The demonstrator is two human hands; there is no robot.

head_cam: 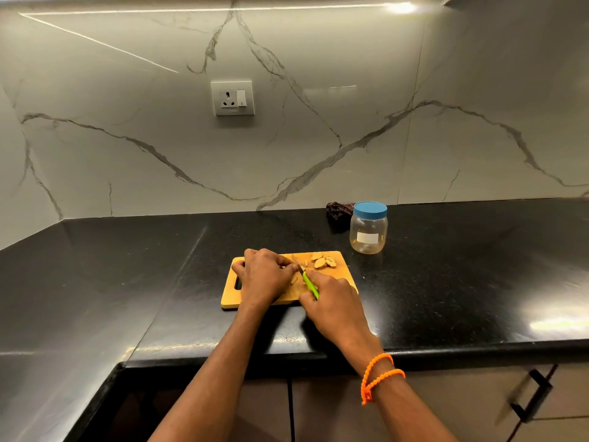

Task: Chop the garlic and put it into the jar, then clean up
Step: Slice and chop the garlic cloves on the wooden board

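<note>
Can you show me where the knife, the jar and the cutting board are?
knife (310, 285): head view, on its green handle.
jar (368, 232): head view, on its clear side wall.
cutting board (231, 299): head view, on its bare near-left corner.

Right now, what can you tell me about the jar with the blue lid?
The jar is small, round and see-through, probably plastic, with a blue lid closed on top and a white label on its front. It looks empty. It stands upright on the black countertop, past the far right corner of the wooden cutting board and apart from it. A dark crumpled cloth lies just behind it on the left. No hand touches it.
</note>
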